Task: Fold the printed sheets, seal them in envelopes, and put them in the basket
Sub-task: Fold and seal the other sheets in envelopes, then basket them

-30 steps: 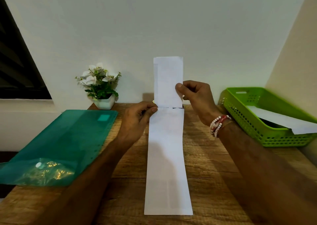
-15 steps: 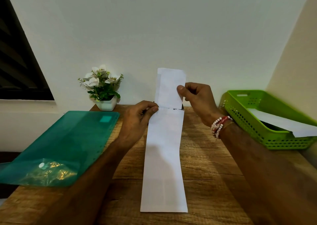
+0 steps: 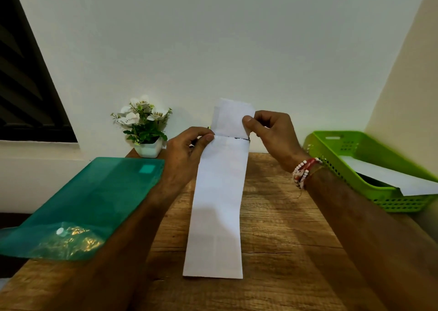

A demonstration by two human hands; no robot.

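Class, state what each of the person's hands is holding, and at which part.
Left hand pinches the envelope at its mouth's left corner; right hand pinches the folded sheet at its right edge.

table (image 3: 279, 227): grained wood | envelope (image 3: 218, 204): matt paper | basket (image 3: 369, 149): perforated plastic

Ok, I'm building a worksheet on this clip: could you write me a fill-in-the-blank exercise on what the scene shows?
1. The folded sheet sticks out of the mouth of the long white ____.
2. The beaded bracelet is on the ____ wrist.
3. The green basket already holds one white ____.
4. The flower pot stands behind the green ____.

Missing words: envelope; right; envelope; folder
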